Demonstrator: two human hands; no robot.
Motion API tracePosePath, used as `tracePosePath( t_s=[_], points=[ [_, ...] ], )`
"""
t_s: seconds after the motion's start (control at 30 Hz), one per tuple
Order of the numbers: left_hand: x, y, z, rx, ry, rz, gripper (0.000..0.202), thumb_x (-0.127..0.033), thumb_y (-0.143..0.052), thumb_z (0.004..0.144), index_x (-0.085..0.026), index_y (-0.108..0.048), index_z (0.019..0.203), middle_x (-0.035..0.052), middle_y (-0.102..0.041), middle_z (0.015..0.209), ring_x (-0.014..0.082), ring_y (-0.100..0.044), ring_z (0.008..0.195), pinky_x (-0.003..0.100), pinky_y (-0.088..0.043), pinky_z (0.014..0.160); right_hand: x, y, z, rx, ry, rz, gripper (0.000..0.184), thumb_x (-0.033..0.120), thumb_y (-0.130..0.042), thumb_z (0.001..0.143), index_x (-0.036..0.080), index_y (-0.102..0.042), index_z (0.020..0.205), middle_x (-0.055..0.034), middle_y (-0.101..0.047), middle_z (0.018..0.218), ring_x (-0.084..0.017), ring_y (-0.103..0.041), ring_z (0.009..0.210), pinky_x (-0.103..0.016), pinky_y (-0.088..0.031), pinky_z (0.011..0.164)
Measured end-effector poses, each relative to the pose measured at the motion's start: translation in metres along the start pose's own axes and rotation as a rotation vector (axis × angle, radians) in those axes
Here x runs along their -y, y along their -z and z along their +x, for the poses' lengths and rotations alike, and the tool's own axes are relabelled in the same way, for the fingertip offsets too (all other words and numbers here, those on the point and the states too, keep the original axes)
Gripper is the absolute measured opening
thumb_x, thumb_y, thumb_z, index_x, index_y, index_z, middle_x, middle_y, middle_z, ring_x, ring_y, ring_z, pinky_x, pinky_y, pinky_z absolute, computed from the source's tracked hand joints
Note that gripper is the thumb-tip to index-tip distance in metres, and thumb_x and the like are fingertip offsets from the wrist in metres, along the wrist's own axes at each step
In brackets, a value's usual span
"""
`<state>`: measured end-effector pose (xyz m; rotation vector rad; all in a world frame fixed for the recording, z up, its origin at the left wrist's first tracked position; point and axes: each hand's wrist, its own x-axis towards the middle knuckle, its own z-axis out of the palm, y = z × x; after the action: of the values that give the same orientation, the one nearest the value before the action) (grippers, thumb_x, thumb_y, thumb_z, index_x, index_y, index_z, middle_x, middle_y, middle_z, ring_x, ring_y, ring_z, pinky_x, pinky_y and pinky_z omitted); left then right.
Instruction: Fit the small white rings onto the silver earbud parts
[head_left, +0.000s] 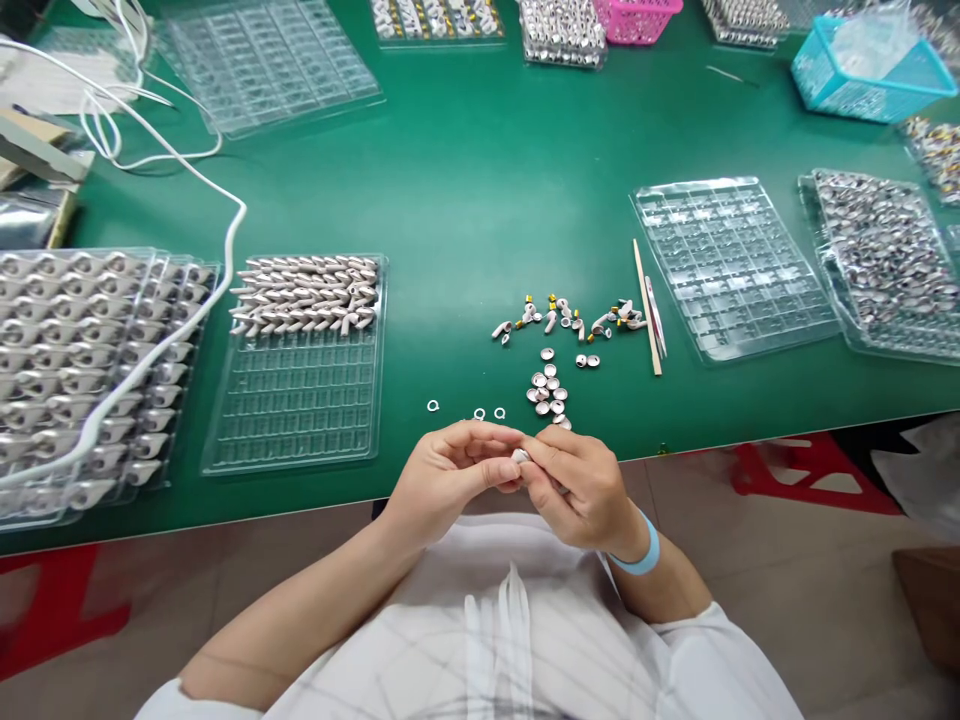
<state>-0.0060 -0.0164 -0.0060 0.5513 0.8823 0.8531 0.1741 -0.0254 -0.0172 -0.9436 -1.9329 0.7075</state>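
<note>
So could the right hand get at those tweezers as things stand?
Probably not yet: the right hand is pinching a small pale part with the left hand. Otherwise the tweezers look within easy reach, lying just past the wooden stick.

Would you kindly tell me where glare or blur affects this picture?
Head view: bright reflections streak the clear tray at right; head view: the red object at lower left looks soft; head view: fingers of the left hand and right hand partly hide the small pale part.

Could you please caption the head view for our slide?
Left hand and right hand hold a pale part at a green table.
</note>
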Motion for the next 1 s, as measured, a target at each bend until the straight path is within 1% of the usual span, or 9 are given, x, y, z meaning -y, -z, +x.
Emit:
tracePosePath(
  t_s=[0.07, 0.17, 0.33, 0.53, 0.77, 1.0],
  points=[
    [-0.0006, 0.0007, -0.0004, 0.017, 0.018, 0.006, 0.025, -0.013, -0.084, 0.071, -0.018, -0.076, 0.094, 0.0018, -0.077, 0.073, 0.0100, -0.070, 0.063, 0.018, -0.060, 0.064, -0.0013, -0.0003, -0.0015, -0.007, 0.018, -0.030, 0.029, 0.010, -0.052, 0.089, 0.015, -0.063, 0.115, -0.0056, -0.063, 0.078, -0.014, -0.056, 0.064, -0.026, -0.047, 0.056],
    [0.0000, 0.0020, -0.0009, 0.020, 0.042, 0.012, 0.025, -0.013, -0.083, 0.072, -0.017, -0.075, 0.096, 0.0024, -0.077, 0.074, 0.0105, -0.071, 0.065, 0.018, -0.061, 0.066, -0.0026, 0.0004, -0.0021, 0.008, 0.050, -0.078, 0.032, 0.012, -0.051, 0.089, 0.016, -0.060, 0.119, -0.0061, -0.065, 0.080, -0.014, -0.059, 0.065, -0.026, -0.049, 0.056],
    [0.0012, 0.0007, -0.0013, -0.005, 0.050, 0.015, 0.025, -0.013, -0.085, 0.068, -0.015, -0.075, 0.092, 0.0030, -0.077, 0.072, 0.0108, -0.071, 0.063, 0.018, -0.061, 0.063, -0.0012, 0.0005, -0.0024, 0.011, 0.102, -0.142, 0.033, 0.013, -0.048, 0.090, 0.014, -0.059, 0.121, -0.0071, -0.065, 0.079, -0.015, -0.058, 0.063, -0.026, -0.047, 0.053],
    [0.0009, -0.0019, -0.0025, -0.062, 0.059, 0.029, 0.028, -0.014, -0.089, 0.061, -0.014, -0.076, 0.085, 0.0039, -0.076, 0.072, 0.0126, -0.070, 0.060, 0.022, -0.062, 0.062, 0.0000, -0.0023, -0.0060, -0.024, 0.167, -0.171, 0.034, 0.010, -0.048, 0.089, 0.009, -0.056, 0.122, -0.0097, -0.063, 0.079, -0.017, -0.057, 0.063, -0.028, -0.045, 0.051],
    [0.0000, -0.0044, -0.0046, -0.089, 0.086, 0.025, 0.024, -0.013, -0.088, 0.060, -0.015, -0.078, 0.082, 0.0031, -0.076, 0.067, 0.0128, -0.070, 0.059, 0.023, -0.063, 0.063, -0.0005, -0.0052, -0.0102, -0.062, 0.196, -0.214, 0.040, 0.012, -0.047, 0.089, 0.009, -0.051, 0.129, -0.0089, -0.062, 0.079, -0.017, -0.056, 0.064, -0.028, -0.046, 0.051],
    [0.0006, -0.0035, -0.0042, -0.135, 0.064, 0.047, 0.025, -0.014, -0.089, 0.057, -0.015, -0.079, 0.080, 0.0036, -0.077, 0.070, 0.0143, -0.071, 0.059, 0.025, -0.064, 0.062, -0.0026, -0.0090, -0.0107, -0.071, 0.214, -0.216, 0.043, 0.011, -0.047, 0.088, 0.008, -0.049, 0.131, -0.0079, -0.060, 0.078, -0.017, -0.056, 0.063, -0.028, -0.047, 0.050]
  ],
)
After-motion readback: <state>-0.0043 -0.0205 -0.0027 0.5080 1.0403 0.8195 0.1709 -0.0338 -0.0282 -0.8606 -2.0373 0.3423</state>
